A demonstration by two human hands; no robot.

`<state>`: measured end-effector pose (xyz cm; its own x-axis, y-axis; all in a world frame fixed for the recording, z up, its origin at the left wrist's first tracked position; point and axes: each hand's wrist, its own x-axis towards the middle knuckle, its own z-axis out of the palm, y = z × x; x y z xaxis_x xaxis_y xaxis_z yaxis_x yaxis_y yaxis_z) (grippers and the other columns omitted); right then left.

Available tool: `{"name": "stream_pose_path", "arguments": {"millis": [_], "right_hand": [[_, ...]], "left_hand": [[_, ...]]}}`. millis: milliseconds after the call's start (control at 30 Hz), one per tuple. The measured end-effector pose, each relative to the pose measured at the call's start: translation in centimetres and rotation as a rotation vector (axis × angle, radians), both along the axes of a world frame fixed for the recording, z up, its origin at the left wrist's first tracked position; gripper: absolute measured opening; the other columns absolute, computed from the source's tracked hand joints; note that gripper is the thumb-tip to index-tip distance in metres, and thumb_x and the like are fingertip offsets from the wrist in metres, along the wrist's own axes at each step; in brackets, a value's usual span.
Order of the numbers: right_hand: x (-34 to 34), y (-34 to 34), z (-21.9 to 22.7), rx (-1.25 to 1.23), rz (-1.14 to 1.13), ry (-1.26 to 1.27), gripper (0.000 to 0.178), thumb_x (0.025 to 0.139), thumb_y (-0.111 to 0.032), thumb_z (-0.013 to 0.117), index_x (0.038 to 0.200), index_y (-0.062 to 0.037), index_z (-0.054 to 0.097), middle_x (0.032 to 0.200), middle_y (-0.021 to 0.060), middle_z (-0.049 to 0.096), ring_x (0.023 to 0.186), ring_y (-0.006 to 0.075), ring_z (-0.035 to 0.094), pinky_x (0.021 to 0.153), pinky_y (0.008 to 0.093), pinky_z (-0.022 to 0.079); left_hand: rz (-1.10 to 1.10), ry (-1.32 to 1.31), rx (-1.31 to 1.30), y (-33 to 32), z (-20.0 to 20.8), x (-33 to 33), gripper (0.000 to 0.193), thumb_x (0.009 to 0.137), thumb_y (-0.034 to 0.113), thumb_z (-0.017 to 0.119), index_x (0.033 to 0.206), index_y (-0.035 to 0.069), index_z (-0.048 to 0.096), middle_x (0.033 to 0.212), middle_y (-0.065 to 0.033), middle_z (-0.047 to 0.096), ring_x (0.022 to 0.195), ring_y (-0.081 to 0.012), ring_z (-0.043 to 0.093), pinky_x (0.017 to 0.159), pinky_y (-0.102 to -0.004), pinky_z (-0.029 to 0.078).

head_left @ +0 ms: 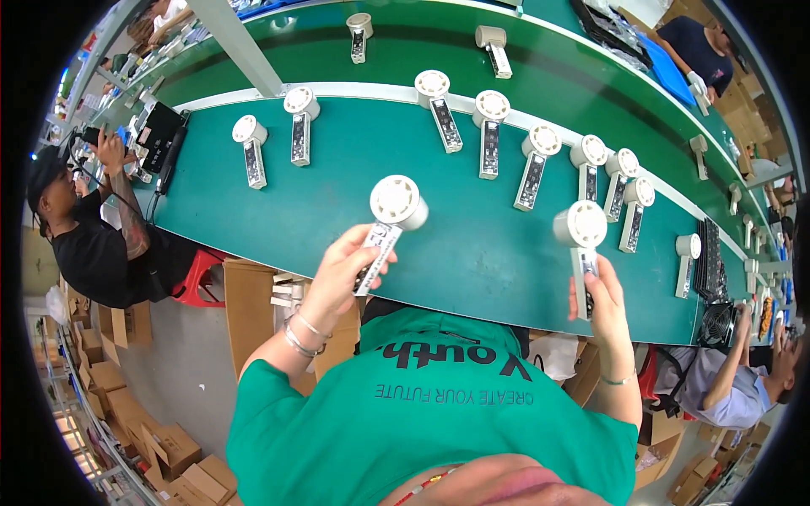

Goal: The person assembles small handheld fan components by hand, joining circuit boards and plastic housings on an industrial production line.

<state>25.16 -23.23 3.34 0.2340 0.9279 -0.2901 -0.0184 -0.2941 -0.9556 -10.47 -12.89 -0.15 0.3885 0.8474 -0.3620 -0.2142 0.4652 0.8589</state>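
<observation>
My left hand [353,263] is closed round the handle of a white handheld fan [398,202], raised over the near edge of the green bench with its round head tilted up. In my right hand [601,299] is a second white handheld fan [582,226], gripped low on its handle. Dark circuit parts show along the open side of both handles. Beyond my hands lie more fans of the same kind, among them one [491,110] at the middle, one [542,142] farther right and one [301,103] to the left.
The green bench [321,202] runs across in front of me, with a green conveyor belt [422,46] carrying fans behind it. A metal post [236,46] rises at the back left. Co-workers sit left [101,228] and right [717,379]. Cardboard boxes [169,447] line the floor.
</observation>
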Motion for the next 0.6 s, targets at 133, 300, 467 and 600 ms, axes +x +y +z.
{"name": "stream_pose_path", "arguments": {"millis": [133,300,467,600], "right_hand": [[-0.4,-1.8,1.2,0.114,0.124,-0.117,0.036,0.090,-0.008,0.038,0.125,-0.0019,0.040,0.074,0.0037,0.050,0.052,0.0088,0.046,0.042,0.0221,0.038],[-0.3,-1.7,0.8,-0.140,0.230,-0.194,0.029,0.091,-0.009,0.041,0.120,-0.0029,0.042,0.072,0.0023,0.050,0.050,0.0077,0.045,0.042,0.0221,0.037],[0.7,-2.7,-0.9,-0.285,0.217,-0.191,0.021,0.092,-0.012,0.043,0.109,-0.0019,0.049,0.072,0.0020,0.050,0.050,0.0073,0.046,0.042,0.0208,0.036],[0.1,-3.1,4.0,0.337,-0.086,-0.527,0.033,0.091,-0.015,0.044,0.119,0.0025,0.046,0.073,0.0041,0.051,0.055,0.0102,0.047,0.048,0.0221,0.040]], "left_hand": [[0.217,-0.018,0.325,-0.9,2.4,-1.1,0.037,0.086,0.006,0.053,0.122,0.004,0.044,0.089,-0.0139,0.061,0.064,-0.0095,0.054,0.050,-0.0196,0.045],[-0.035,0.353,0.244,0.0,-0.9,-3.0,0.035,0.083,-0.001,0.056,0.118,0.001,0.052,0.087,-0.0092,0.064,0.067,-0.0073,0.055,0.051,-0.0175,0.041],[0.019,0.330,0.354,-1.1,-1.6,-3.3,0.040,0.080,-0.007,0.058,0.120,-0.003,0.054,0.106,-0.0101,0.063,0.096,-0.0131,0.059,0.078,-0.0253,0.046],[0.174,0.124,0.541,-1.7,2.7,-2.8,0.039,0.080,0.000,0.058,0.119,-0.004,0.052,0.102,-0.0153,0.061,0.086,-0.0159,0.060,0.069,-0.0259,0.049]]}}
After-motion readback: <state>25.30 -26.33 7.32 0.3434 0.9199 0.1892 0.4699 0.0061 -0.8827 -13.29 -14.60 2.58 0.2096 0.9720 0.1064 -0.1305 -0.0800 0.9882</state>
